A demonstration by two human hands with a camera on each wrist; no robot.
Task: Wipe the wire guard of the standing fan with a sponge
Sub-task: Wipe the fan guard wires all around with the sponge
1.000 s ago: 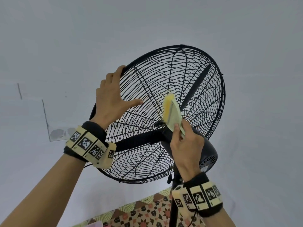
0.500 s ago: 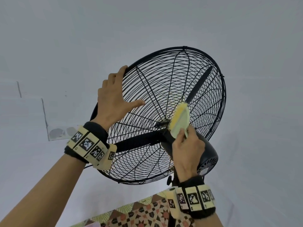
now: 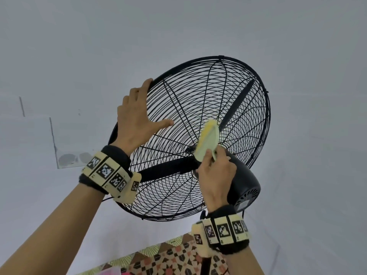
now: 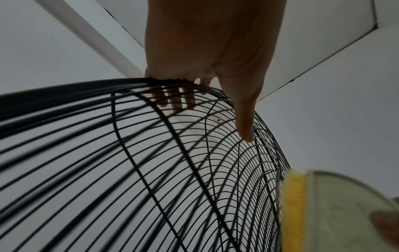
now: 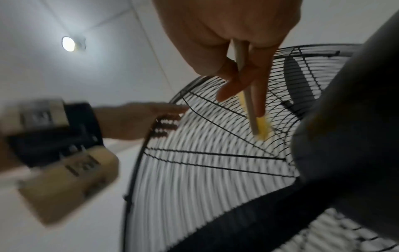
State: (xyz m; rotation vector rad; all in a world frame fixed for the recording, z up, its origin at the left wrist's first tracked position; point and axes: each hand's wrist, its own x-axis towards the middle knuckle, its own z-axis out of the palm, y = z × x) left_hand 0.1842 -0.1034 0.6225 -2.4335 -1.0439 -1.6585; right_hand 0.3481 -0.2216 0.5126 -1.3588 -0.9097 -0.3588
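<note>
Rear of black wire guard [image 3: 198, 108], seen from below. Left hand [image 3: 135, 124] hooked over guard rim, thumb spread. Right hand [image 3: 216, 175] pinching yellow-green sponge [image 3: 208, 143] against wires beside motor housing [image 3: 244, 185].

Patterned floor tiles [image 3: 162, 259] below; lit ceiling lamp [image 5: 68, 43] on white ceiling.

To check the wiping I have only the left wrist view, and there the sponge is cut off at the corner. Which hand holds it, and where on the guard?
Observer: The right hand pinches the sponge near the hub of the wire guard.
Operator: Front or rear side?
Observer: Rear; the motor housing sits just beside that hand.
Operator: Is a blade near?
Observer: One blade, inside the guard, runs up and right from the sponge.
</note>
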